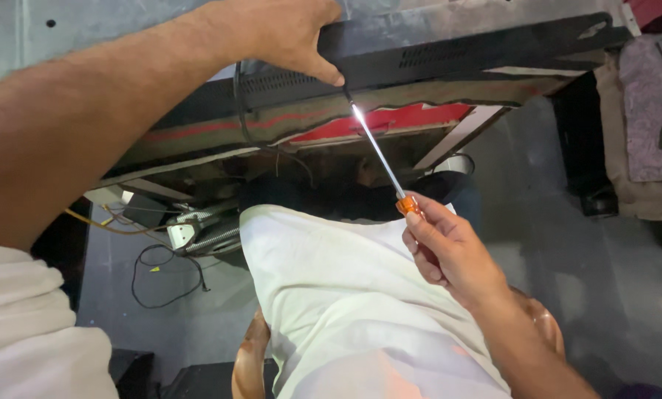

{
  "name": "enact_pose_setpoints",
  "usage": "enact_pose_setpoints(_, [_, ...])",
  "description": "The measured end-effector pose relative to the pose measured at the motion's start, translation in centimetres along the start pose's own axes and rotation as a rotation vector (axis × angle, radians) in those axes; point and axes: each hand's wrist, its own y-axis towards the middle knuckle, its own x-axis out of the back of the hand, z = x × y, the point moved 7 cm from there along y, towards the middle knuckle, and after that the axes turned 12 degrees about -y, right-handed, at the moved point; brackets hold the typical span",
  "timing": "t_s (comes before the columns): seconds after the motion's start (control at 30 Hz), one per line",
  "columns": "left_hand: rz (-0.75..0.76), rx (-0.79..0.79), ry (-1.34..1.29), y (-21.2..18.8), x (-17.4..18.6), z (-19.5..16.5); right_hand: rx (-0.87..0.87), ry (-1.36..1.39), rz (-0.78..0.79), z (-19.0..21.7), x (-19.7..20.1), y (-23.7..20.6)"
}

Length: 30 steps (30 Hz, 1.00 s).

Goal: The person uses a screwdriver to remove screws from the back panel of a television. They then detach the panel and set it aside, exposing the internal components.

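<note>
Even daylight, fairly bright; hard glare on screwdriver shaft (375, 148); dark shadow under panel (449, 55); near arm soft, wide-angle stretch at edges.
</note>
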Motion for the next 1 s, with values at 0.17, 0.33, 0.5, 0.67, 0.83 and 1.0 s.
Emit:
enact_pose_setpoints(0.17, [-0.037,-0.047,0.022,-0.1,0.0,-0.1,-0.054,-0.15,-0.078,1.1,0.0,-0.6])
enact_pose_setpoints(0.33, [-0.074,-0.104,-0.014,-0.2,-0.1,0.2,-0.001,-0.255,-0.126,0.2,-0.7,-0.1])
enact_pose_setpoints(0.5, [-0.045,-0.078,0.035,-0.1,-0.6,0.6,0.247,-0.506,-0.228,-0.7,-1.1,0.5])
enact_pose_setpoints(0.67, [-0.095,-0.137,0.055,-0.1,-0.3,0.3,0.283,-0.355,-0.164,-1.3,-1.5,0.7])
enact_pose_setpoints(0.83, [-0.081,-0.091,-0.018,-0.2,-0.4,0.6,0.048,0.072,-0.024,-1.9,-1.8,0.5])
enact_pose_setpoints(1.0, [-0.056,-0.087,0.045,-0.1,-0.3,0.5,0.117,-0.034,-0.048,-1.3,-2.3,0.5])
